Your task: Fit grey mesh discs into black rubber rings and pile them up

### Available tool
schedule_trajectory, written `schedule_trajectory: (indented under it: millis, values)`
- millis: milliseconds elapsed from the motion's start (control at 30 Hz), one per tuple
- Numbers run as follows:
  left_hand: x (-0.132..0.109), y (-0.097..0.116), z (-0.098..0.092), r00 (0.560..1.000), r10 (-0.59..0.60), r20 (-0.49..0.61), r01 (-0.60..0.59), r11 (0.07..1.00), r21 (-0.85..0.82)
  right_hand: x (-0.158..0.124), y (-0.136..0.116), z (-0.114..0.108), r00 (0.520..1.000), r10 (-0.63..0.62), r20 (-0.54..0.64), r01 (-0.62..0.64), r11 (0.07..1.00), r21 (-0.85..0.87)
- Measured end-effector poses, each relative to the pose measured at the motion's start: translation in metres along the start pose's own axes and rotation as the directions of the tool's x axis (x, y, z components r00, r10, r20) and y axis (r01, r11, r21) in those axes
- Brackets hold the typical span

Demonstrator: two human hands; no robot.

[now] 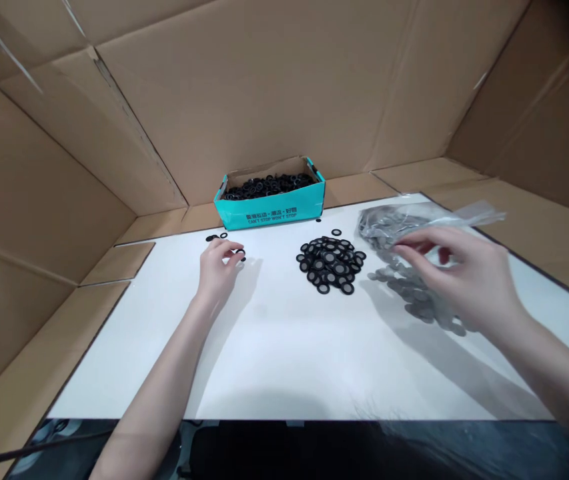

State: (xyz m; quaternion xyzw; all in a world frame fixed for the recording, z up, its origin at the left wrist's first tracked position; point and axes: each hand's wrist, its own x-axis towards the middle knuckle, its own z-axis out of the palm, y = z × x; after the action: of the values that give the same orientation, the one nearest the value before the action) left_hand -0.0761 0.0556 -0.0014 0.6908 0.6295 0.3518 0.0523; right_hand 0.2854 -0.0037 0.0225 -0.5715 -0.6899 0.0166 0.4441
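Note:
My left hand (217,268) pinches a black rubber ring (240,252) between thumb and fingertips, just above the white table. Two or so black rings (223,235) lie behind that hand. On the right, my right hand (469,277) has thumb and index finger closed together over scattered grey discs (417,293); whatever sits at its fingertips is too small to make out. Between the hands is a heap of black rings with grey centres (331,263). A clear plastic bag (389,220) of grey discs lies just beyond my right hand.
A teal cardboard box (271,208) full of black rings stands at the table's back edge. One ring with a grey centre (336,232) lies apart behind the heap. Cardboard walls (264,87) enclose the white table (264,360) at the back and sides.

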Motion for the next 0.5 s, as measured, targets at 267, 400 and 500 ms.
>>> schedule_trajectory:
  millis: [267, 400, 500]
  values:
    - [-0.032, 0.050, 0.011, 0.988, 0.092, 0.126, -0.013, 0.851, -0.525, 0.003, -0.068, 0.051, 0.939, -0.105, 0.329, -0.045, 0.907, 0.418]
    - [-0.040, 0.062, 0.011, 0.975, 0.118, 0.189, 0.028, 0.777, -0.629, -0.004, -0.072, 0.073, 0.923, -0.140, 0.359, -0.050, 0.880, 0.472]
    - [-0.044, 0.068, 0.012, 0.964, 0.122, 0.238, 0.077, 0.728, -0.681, -0.011, -0.068, 0.078, 0.935, -0.102, 0.341, -0.079, 0.875, 0.477]
